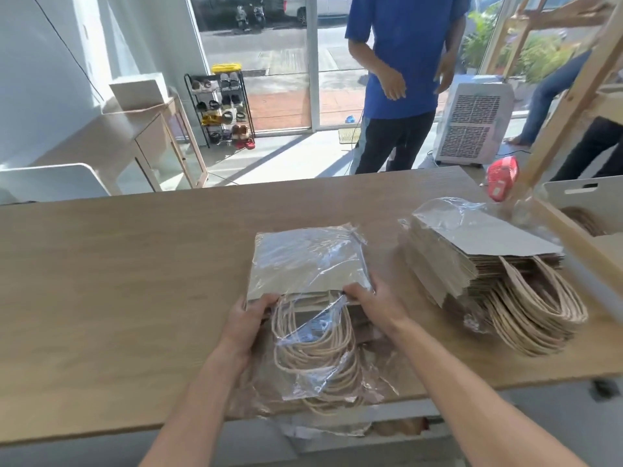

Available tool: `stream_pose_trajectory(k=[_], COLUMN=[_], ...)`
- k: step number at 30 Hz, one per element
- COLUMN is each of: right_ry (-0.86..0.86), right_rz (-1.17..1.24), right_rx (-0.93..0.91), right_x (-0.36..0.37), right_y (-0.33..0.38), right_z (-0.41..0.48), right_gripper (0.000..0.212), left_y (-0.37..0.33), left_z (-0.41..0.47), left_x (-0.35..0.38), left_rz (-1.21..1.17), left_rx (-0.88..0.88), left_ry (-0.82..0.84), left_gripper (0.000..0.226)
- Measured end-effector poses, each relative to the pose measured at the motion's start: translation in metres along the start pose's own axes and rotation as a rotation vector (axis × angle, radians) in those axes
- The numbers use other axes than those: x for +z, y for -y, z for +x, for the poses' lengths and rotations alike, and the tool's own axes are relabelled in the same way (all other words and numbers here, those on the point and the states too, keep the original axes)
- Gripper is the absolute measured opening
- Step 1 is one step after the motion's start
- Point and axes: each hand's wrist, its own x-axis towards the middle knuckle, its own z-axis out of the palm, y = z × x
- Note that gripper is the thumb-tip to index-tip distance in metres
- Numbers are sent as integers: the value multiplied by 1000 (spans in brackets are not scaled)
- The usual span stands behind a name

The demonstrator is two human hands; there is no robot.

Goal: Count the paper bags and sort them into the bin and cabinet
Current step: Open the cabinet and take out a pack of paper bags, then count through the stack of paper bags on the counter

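glossy plastic wrap (pixel 305 254), matt wood table (pixel 118 264)

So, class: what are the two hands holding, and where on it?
The left hand and right hand grip the wrapped bag stack by its two near corners.

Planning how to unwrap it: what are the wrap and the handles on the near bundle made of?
Wrap round the bundle: thin clear plastic film, glossy; it crinkles and throws glare. Handles: likely twisted paper cord, matte tan, with a ropy texture.
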Motion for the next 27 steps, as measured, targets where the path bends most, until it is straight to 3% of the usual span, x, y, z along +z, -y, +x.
stream_pose_trajectory(k=[3,6,8,12,19,23,27], right_ry=[3,-1,11,48,-11,-66,-202], right_rz=[-8,-38,-45,-46,-143,-104,-91], right_rx=[-23,-45,-66,-109,-276,-362,-423], right_x=[-7,-15,-22,-42,-89,-123,-161], right_y=[3,6,10,21,43,53,57], right_z=[-6,-17,-26,-39,-66,-83,-86], right_gripper=[58,89,93,72,47,44,42], left_y=[-11,-22,-28,-44,-80,-88,-91], left_z=[-12,-28,-35,-52,-85,-95,-99], left_x=[2,7,8,14,70,111,151], left_rz=[-14,3,37,205,232,176,151], left_rx=[8,14,48,207,388,391,391], left_ry=[-28,-42,-70,-127,-3,72,134], left_gripper=[68,41,33,63,42,27,28])
